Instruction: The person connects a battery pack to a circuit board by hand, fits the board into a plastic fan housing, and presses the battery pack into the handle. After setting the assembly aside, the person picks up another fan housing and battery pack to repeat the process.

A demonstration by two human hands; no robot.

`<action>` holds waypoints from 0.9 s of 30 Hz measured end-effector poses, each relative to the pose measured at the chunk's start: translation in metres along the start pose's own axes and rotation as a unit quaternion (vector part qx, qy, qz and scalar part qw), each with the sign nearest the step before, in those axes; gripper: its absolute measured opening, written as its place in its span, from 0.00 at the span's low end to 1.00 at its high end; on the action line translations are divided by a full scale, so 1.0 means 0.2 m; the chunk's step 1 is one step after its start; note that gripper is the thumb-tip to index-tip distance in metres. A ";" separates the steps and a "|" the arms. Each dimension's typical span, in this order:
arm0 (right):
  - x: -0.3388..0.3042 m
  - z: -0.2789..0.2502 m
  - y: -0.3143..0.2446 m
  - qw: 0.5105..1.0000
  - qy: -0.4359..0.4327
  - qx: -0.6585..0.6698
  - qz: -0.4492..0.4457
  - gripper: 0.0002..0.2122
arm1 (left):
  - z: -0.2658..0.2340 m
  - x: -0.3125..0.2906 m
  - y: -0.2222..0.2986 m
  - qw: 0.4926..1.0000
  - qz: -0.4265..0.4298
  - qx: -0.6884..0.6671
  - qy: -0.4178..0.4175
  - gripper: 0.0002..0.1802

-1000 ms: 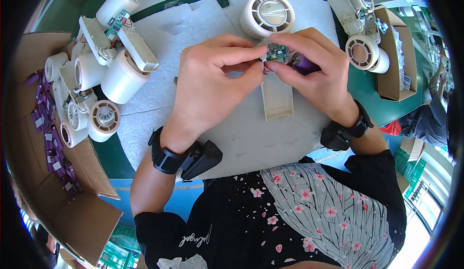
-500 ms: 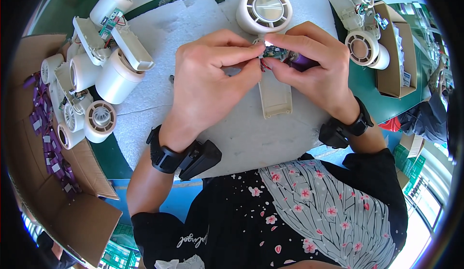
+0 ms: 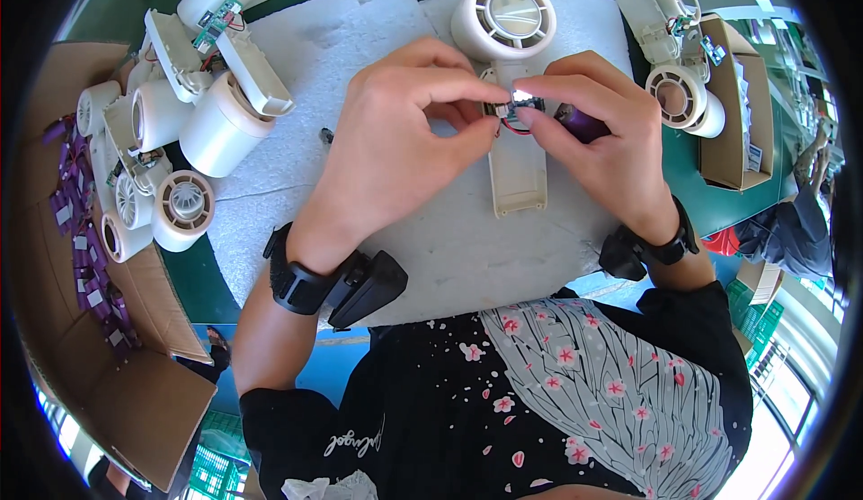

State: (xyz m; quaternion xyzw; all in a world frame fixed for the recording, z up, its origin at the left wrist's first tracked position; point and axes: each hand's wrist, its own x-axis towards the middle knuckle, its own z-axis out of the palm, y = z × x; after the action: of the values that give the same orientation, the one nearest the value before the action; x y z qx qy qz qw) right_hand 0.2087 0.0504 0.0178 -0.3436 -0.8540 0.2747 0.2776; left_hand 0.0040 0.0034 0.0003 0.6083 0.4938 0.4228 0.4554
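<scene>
Foam sheet (image 3: 431, 253) is laid over a green bench (image 3: 719, 205). Nearest on it, an uncovered handle shell (image 3: 519, 181) is seen. Above its far part, a circuit board (image 3: 537, 103) is pinched by the right hand (image 3: 611, 113), with a purple battery (image 3: 580, 124) beside that thumb; the left hand (image 3: 395, 131) is pinched at the board's left end, exact grip obscured. Beyond, a fan head (image 3: 511, 16) is seen. Judged partway: board held outside, shell not yet covered
</scene>
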 end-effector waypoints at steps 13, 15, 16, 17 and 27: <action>0.00 0.01 0.01 0.998 0.018 -0.046 -0.044 0.12 | -0.01 0.02 0.01 0.995 -0.074 -0.054 -0.051 0.19; 0.00 0.02 0.01 0.998 0.018 -0.050 -0.041 0.12 | -0.01 0.02 0.01 0.995 -0.072 -0.054 -0.049 0.19; 0.00 0.02 0.01 0.998 0.017 -0.054 -0.039 0.12 | -0.01 0.02 0.01 0.995 -0.068 -0.053 -0.047 0.19; 0.00 0.02 0.01 0.997 0.018 -0.059 -0.036 0.12 | 0.00 0.02 0.01 0.995 -0.064 -0.053 -0.046 0.19; 0.00 0.02 0.01 0.997 0.021 -0.062 -0.040 0.13 | 0.02 0.01 -0.03 0.996 -0.032 -0.081 0.004 0.16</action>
State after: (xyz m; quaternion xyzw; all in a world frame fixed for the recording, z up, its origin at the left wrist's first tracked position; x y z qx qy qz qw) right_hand 0.2073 0.0498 0.0140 -0.3314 -0.8763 0.2026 0.2849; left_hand 0.0068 0.0061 -0.0056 0.5515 0.4793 0.4492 0.5142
